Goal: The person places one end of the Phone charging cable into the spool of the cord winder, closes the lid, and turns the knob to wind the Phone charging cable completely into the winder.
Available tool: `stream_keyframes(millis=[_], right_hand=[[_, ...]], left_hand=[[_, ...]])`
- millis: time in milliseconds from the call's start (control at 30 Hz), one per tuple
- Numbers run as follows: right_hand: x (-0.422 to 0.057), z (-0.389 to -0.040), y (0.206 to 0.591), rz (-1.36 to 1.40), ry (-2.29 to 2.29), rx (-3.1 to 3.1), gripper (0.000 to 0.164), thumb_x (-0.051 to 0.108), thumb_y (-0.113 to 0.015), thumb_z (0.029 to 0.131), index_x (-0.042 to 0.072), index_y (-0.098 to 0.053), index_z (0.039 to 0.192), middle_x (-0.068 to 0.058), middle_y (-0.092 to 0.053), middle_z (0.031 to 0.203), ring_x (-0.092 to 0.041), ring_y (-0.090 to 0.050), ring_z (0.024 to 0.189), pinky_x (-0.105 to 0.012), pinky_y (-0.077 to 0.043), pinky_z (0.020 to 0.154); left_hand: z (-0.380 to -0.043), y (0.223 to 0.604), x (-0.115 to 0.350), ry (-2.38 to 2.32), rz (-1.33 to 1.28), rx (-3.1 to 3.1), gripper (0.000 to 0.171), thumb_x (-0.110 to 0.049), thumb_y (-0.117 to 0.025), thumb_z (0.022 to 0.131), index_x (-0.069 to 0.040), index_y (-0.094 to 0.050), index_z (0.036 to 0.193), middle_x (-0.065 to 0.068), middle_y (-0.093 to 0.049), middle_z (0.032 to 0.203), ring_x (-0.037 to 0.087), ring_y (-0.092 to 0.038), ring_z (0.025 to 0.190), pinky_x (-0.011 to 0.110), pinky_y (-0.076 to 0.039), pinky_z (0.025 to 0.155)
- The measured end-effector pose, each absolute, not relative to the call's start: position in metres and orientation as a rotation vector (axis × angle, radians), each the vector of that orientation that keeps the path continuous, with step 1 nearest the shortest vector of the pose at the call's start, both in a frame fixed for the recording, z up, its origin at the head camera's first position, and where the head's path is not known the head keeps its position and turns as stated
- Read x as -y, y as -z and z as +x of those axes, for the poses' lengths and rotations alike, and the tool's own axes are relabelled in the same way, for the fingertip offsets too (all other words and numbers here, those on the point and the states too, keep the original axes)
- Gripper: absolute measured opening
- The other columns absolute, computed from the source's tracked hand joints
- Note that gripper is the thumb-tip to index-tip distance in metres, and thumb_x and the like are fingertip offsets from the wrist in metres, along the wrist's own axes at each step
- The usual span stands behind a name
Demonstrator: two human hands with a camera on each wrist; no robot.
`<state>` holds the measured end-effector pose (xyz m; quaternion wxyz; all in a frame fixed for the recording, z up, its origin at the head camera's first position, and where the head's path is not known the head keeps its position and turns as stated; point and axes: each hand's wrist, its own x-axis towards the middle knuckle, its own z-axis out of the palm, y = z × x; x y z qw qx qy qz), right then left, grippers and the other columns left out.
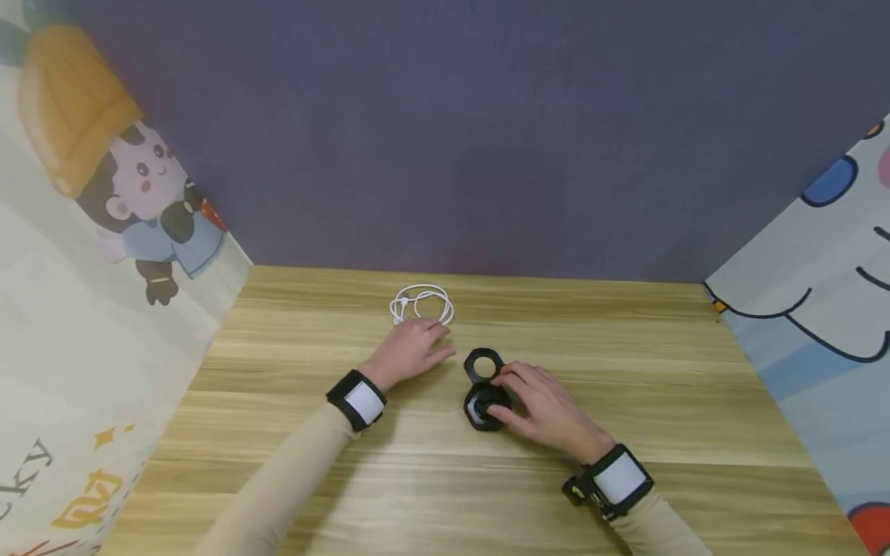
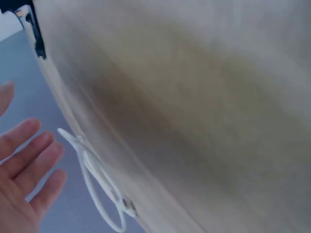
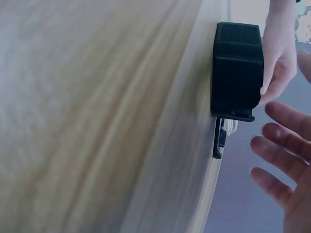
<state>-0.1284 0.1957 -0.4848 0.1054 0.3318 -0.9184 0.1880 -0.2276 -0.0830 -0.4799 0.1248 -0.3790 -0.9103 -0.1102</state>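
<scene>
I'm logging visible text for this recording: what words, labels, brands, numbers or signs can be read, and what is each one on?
"cky", on the left wall, its start apparently cut off by the picture's edge.
Orange mark to its lower right, same wall: not readable.
Red strokes, bottom-left corner: cut off, not readable.
Black device, white cable, white wrist panels: no readable text.

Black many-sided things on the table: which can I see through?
The flat black ring: wooden tabletop shows through its round hole. Through the thick black box, none shows.
</scene>
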Motion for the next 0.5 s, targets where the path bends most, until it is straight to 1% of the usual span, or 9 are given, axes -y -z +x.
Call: stream_keyframes(millis=[67, 200, 267, 400, 500], right_hand=[[-0.196, -0.129, 0.486, 0.978, -0.549, 2.694, 0.044, 0.053, -0.065, 0.098, 0.013, -0.071, 0.117, -0.002, -0.064, 0.121, -0.021, -0.062, 0.112, -0.049, -0.051, 0.102], [-0.196, -0.129, 0.487, 0.991, -0.539, 2.652, 0.042, 0.052, -0.067, 0.097, 0.013, -0.072, 0.115, -0.001, -0.064, 0.119, -0.02, -0.063, 0.109, -0.047, -0.052, 0.099], [-0.196, -0.129, 0.487, 0.995, -0.542, 2.64, 0.041, 0.051, -0.068, 0.097, 0.014, -0.072, 0.114, 0.0, -0.064, 0.118, -0.019, -0.063, 0.108, -0.046, -0.052, 0.098], [-0.196, -0.129, 0.486, 0.996, -0.541, 2.657, 0.04, 0.051, -0.067, 0.097, 0.015, -0.072, 0.114, 0.001, -0.063, 0.118, -0.018, -0.062, 0.108, -0.044, -0.052, 0.1], [-0.196, -0.129, 0.486, 1.004, -0.539, 2.659, 0.041, 0.052, -0.066, 0.098, 0.015, -0.072, 0.114, 0.0, -0.063, 0.117, -0.018, -0.062, 0.108, -0.045, -0.052, 0.1]], left_hand=[[-0.233, 0.481, 0.082, 0.315, -1.082, 2.666, 0.041, -0.042, -0.072, 0.097, -0.006, -0.074, 0.118, 0.009, -0.074, 0.111, 0.025, -0.072, 0.096, 0.041, -0.059, 0.089], [-0.242, 0.482, 0.08, 0.311, -1.025, 2.717, 0.04, -0.038, -0.074, 0.096, -0.005, -0.073, 0.119, 0.01, -0.073, 0.112, 0.028, -0.071, 0.101, 0.047, -0.056, 0.096], [-0.245, 0.481, 0.078, 0.292, -0.997, 2.753, 0.039, -0.038, -0.073, 0.097, -0.006, -0.072, 0.119, 0.01, -0.072, 0.113, 0.028, -0.07, 0.103, 0.047, -0.055, 0.098], [-0.251, 0.481, 0.075, 0.239, -0.964, 2.814, 0.036, -0.038, -0.073, 0.097, -0.007, -0.072, 0.115, 0.008, -0.072, 0.11, 0.027, -0.07, 0.1, 0.046, -0.056, 0.095], [-0.255, 0.481, 0.072, 0.222, -0.947, 2.848, 0.029, -0.032, -0.074, 0.096, -0.006, -0.072, 0.108, 0.009, -0.071, 0.105, 0.028, -0.071, 0.095, 0.047, -0.056, 0.092]])
